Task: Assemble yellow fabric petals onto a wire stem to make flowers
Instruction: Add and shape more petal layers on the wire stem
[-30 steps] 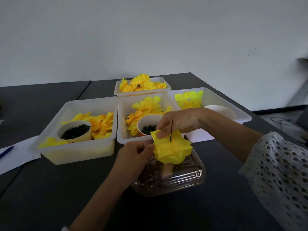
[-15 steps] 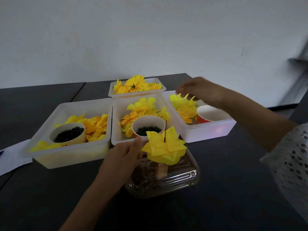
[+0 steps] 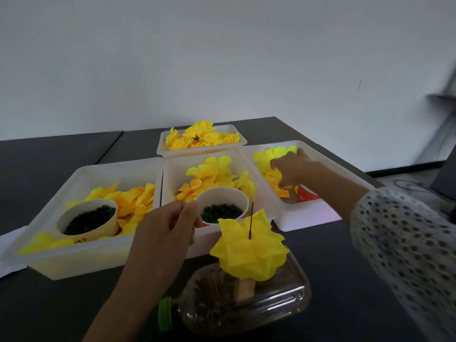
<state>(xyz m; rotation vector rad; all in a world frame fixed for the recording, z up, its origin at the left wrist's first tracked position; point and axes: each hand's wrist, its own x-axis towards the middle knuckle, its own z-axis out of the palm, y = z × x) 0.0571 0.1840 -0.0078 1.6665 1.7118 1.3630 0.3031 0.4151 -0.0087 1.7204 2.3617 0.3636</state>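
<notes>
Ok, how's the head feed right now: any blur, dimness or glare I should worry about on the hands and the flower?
Head view: dim overall. The right hand over the right tray is motion-blurred, so its grip is unreadable. The left hand, the yellow flower and the wire stem are fairly sharp. Glare streaks the clear bottle. The right edge is smeared; the wide lens bends the table edges.

Right hand (image 3: 292, 170) motion-blurred over petals in right tray (image 3: 311, 213); fingertips unclear, cannot tell if any petal is pinched. Red cup (image 3: 306, 195) mostly hidden behind right forearm. Wire stem (image 3: 251, 219) lower part hidden inside yellow flower (image 3: 249, 250). Paper (image 3: 9, 239) cut by left edge. Left hand (image 3: 164, 233) fingertips hidden behind knuckles.
</notes>
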